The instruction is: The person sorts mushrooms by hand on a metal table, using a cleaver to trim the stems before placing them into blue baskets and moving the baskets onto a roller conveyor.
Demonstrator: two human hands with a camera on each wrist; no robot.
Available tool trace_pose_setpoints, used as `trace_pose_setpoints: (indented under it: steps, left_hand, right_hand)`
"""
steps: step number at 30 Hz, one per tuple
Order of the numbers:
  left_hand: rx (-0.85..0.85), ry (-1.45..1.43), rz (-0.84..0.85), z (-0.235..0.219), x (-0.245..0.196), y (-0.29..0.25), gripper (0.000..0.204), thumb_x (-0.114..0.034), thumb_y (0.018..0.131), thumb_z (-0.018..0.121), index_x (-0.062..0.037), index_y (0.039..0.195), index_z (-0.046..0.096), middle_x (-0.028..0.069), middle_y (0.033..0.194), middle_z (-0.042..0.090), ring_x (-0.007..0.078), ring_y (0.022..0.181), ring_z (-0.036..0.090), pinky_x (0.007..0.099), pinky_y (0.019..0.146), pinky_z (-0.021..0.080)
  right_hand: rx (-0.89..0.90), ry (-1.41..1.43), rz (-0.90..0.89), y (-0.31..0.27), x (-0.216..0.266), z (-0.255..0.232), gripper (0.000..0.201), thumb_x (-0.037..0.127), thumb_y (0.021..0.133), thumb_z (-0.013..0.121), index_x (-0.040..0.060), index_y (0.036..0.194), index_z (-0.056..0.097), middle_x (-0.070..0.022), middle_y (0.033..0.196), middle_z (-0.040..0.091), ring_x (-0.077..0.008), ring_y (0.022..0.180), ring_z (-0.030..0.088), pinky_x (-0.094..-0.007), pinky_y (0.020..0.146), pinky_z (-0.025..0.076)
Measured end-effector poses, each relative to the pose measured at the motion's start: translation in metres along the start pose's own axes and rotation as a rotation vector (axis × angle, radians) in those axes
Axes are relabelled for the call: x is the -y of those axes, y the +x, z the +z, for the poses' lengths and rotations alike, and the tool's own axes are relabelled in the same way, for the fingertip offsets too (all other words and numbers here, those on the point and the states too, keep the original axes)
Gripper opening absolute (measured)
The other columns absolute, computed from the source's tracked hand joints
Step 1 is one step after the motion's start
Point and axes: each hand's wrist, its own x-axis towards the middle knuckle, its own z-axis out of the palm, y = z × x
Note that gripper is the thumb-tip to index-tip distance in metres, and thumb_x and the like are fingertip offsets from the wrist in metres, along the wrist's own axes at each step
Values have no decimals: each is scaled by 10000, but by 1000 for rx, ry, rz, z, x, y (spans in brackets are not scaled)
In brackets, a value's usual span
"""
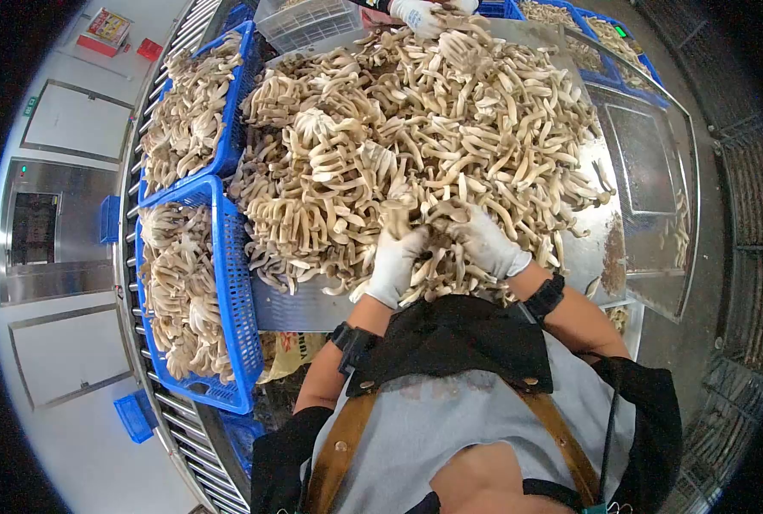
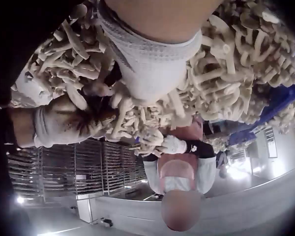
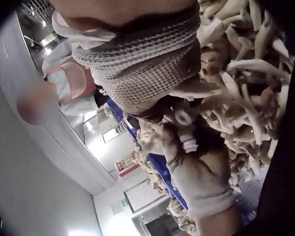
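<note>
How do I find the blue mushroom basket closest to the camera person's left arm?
In the head view, find the big mushroom pile on the metal table. Just left of it are two blue baskets heaped with mushrooms, one above the other in the picture. Yours is the lower basket, set apart by being nearer the left arm, its hole-dotted side wall showing plainly.
</note>
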Motion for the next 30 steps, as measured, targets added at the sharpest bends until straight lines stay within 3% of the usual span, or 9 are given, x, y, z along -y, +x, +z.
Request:
trace_pose_setpoints:
  steps: [6,9,14,17,21,22,24,27,30]
  left_hand:
    - [163,547,-208,20,-43,-28,614,-84,841,645,-5,1375,353,106,1251,544,222,1086,568,319,939,464]
    - [88,-177,-104,16,-15,-22,594,-67,845,634,-26,1365,348,102,1210,574,211,1087,572,327,947,466]
    - [400,568,-82,12,-17,-50,152,-85,889,531,-31,1017,593,85,952,631,183,908,627,304,820,502]
    - [7,-303,-363,3,6,-48,192,-75,901,514,-52,1078,584,105,922,624,229,928,624,327,847,487]
    - [511,1213,602,-14,21,-63,214,-102,954,425,-19,1087,571,141,977,581,284,971,574,364,862,464]
    - [378,897,244,-18,23,-54,203,-103,950,426,-22,1044,585,140,974,578,282,959,567,353,863,458]
    - [158,158,-310,-12,-4,-50,162,-85,918,468,-25,934,617,142,969,594,261,947,585,337,854,462]
    - [767,1092,861,-25,-2,-49,140,-45,908,489,-28,940,624,123,953,638,245,908,622,340,814,492]
    - [382,1059,464,-47,-14,-56,166,-86,966,467,-13,1041,596,121,959,663,220,917,643,370,789,535]
  right_hand:
    - [-66,-323,-120,-3,-15,-12,579,-10,892,575,-22,1407,311,-149,1230,516,-144,1025,560,-230,854,493]
    - [-3,-386,-32,5,-35,-37,563,-40,854,592,-9,1374,381,-117,1182,517,-171,960,576,-254,792,495]
    - [196,-593,-119,-16,-30,-28,508,71,882,593,-4,1352,417,-102,1265,552,-167,1112,552,-286,955,451]
    - [4,-531,-120,-26,-19,-18,487,124,894,613,-10,1335,453,-110,1280,545,-167,1141,533,-283,973,432]
    - [252,-1035,-184,-24,-21,-15,443,65,897,585,-25,1317,478,-146,1184,582,-199,1039,572,-308,943,451]
    - [245,-386,128,-14,-30,-27,467,67,881,601,-21,1322,476,-140,1155,587,-216,1002,575,-337,938,459]
    - [134,-656,-58,-13,-20,-21,383,70,873,609,-39,1227,513,-114,1104,585,-228,967,575,-347,907,468]
    - [511,-1155,-214,-6,-18,-11,457,140,854,660,-47,1239,499,-129,1119,579,-252,974,573,-347,917,456]
    - [238,-962,-123,13,-4,-15,559,212,834,698,-51,1273,473,-179,1141,609,-232,1069,585,-360,911,469]
